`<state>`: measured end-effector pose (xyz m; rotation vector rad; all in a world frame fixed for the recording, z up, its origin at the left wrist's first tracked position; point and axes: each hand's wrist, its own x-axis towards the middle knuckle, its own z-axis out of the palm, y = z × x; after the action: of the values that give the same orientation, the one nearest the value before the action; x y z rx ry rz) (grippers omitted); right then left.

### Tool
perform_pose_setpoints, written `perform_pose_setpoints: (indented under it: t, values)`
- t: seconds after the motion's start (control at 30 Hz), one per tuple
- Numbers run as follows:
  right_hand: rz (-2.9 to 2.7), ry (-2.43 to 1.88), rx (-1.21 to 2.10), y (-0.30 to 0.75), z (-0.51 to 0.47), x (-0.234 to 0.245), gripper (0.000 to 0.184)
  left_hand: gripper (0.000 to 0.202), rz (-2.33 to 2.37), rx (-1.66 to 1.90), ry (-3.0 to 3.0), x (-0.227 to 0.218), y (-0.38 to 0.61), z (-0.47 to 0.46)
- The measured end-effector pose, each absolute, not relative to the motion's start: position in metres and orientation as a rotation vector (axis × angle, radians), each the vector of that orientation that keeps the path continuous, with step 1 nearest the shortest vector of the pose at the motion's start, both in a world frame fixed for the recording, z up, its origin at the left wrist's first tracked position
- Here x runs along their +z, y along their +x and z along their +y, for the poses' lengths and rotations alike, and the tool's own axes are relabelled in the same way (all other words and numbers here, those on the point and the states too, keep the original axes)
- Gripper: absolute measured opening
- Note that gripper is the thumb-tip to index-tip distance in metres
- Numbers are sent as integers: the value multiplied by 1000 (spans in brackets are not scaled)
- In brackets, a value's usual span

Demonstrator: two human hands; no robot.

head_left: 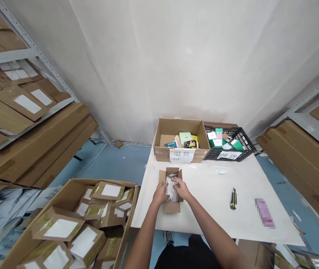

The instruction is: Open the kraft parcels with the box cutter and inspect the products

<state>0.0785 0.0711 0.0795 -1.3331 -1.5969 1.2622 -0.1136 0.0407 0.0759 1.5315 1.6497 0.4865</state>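
A small open cardboard box (172, 207) sits near the front of the white table, its flaps folded outward. Crumpled white packing paper (171, 190) fills its inside, and what lies beneath the paper is hidden. From the left side my left hand (160, 193) reaches over the box wall, its fingers bent onto the paper. My right hand (182, 188) comes in from the right with curled fingers gripping the paper's upper part. To the right lies a black and yellow utility knife (233, 199).
At the table's back stand a labelled cardboard carton (159, 152) with small packets and a black plastic crate (246, 144) with green-white boxes. A pixelated purple item (265, 213) lies at right. Left of the table is a large carton (129, 224) of taped parcels. Shelves (44, 56) flank both sides.
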Motion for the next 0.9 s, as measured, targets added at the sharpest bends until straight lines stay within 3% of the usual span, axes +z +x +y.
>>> perform_pose_setpoints:
  t: [0.1,0.2,0.3,0.37,0.67,0.9]
  values:
    - [-1852,-1573,1178,85,29,48,48,76,1622,278,1547,44,-119,2]
    - [-2075,-1770,1034,103,-9,23,60,54,1639,327,1667,25,-109,-21]
    - [-2033,-1976,891,115,-32,11,32,20,1652,402,1869,22,-91,-24]
    - [-1927,-2039,777,123,-36,13,21,15,1622,442,1958,30,-76,-18]
    - [-1584,-1806,239,246,-27,98,14,20,1325,757,2258,128,45,33]
    - [-1261,-2013,-186,416,-123,164,15,21,812,912,2446,179,252,0]
